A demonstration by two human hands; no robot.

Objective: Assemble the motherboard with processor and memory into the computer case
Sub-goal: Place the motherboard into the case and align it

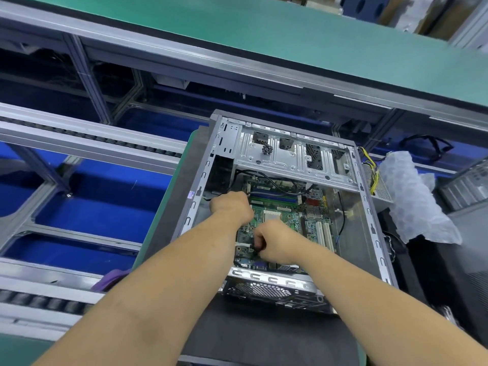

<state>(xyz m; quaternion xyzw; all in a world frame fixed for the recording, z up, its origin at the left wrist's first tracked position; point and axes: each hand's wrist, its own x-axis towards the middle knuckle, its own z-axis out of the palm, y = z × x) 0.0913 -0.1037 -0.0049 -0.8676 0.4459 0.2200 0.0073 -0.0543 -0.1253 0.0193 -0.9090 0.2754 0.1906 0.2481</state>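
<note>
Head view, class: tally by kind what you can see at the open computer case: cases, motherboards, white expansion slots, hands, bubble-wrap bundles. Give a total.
Case: 1
Motherboard: 1
White slots: 2
Hands: 2, left hand and right hand
Bubble wrap: 1
Total: 7

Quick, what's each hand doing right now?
Left hand: on the motherboard's far-left edge inside the case; grip cannot be told.
Right hand: closed, pinching a black cable.
</note>
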